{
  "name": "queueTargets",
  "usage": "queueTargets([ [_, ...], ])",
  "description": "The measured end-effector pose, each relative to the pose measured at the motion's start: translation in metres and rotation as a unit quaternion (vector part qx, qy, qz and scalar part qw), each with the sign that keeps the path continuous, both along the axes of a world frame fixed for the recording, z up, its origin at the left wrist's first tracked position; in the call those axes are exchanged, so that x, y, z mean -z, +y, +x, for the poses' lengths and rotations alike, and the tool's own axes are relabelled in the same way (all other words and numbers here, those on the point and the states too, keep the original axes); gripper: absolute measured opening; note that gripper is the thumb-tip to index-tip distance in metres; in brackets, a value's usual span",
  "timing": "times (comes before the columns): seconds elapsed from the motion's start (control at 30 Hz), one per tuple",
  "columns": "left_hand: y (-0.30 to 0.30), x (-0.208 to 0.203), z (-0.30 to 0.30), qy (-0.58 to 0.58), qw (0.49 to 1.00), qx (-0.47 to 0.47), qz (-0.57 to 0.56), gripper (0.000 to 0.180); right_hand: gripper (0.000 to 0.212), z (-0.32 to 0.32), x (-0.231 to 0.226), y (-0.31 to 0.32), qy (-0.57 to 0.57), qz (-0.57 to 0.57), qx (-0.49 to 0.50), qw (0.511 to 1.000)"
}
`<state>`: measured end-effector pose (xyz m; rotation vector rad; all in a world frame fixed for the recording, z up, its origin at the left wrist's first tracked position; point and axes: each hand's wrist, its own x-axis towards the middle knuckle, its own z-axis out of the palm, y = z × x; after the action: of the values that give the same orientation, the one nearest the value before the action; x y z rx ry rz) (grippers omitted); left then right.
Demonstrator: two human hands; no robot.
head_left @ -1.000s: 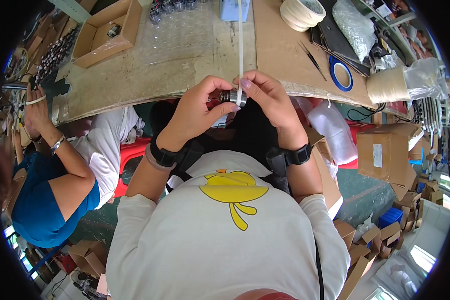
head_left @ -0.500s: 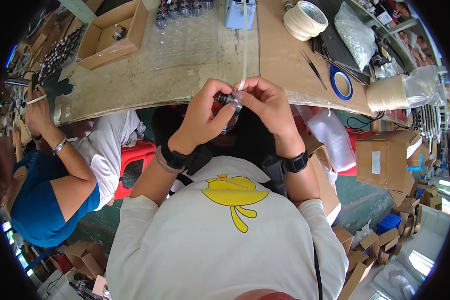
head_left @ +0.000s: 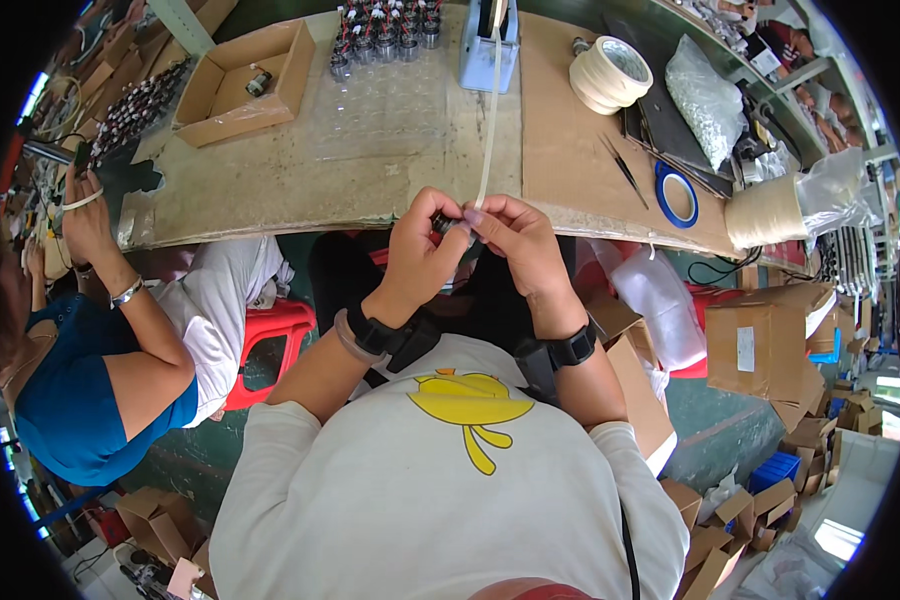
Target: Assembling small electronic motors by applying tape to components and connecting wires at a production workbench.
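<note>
My left hand [head_left: 415, 255] is closed around a small dark cylindrical motor [head_left: 441, 223], mostly hidden by the fingers. Beside it, almost touching, my right hand [head_left: 523, 245] pinches the lower end of a cream tape strip [head_left: 489, 140] against the motor. That strip runs taut up to a light blue tape dispenser [head_left: 506, 68] at the far side of the table. Both hands are just over the table's near edge. Several similar motors [head_left: 385, 45] with red and white leads stand in a clear plastic tray [head_left: 375, 120] ahead.
A cardboard box [head_left: 188, 128] holding one motor is at the left. To the right lie tape rolls [head_left: 592, 85], tweezers [head_left: 625, 170], a blue tape ring [head_left: 660, 190] and a bag of white parts [head_left: 705, 105]. A co-worker's hand [head_left: 88, 222] is at far left.
The table and everything on it sit lower in the picture, showing more of the far side. My hands stay together, with the motor now more covered by my fingers.
</note>
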<state>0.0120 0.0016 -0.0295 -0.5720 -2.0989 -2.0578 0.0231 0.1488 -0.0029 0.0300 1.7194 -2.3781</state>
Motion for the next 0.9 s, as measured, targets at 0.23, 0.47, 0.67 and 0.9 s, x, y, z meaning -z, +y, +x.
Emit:
queueTargets([
  [0.23, 0.008, 0.003, -0.01, -0.185, 0.961, 0.048, 0.199, 0.005, 0.011, 0.001, 0.02, -0.019, 0.163, 0.101, 0.132, 0.972],
  [0.47, 0.004, 0.021, -0.011, -0.34, 0.832, 0.192, 0.393, 0.002, 0.008, 0.005, 0.024, -0.025, 0.097, -0.127, 0.129, 0.979],
  [0.67, -0.041, -0.004, -0.017, -0.395, 0.823, 0.067, 0.403, 0.011, 0.011, 0.003, 0.02, -0.002, -0.075, -0.195, 0.007, 0.978],
  [0.9, -0.141, -0.049, -0.105, -0.154, 0.946, -0.115, 0.262, 0.023, 0.015, 0.005, 0.023, 0.008, -0.166, -0.183, 0.009, 0.969],
])
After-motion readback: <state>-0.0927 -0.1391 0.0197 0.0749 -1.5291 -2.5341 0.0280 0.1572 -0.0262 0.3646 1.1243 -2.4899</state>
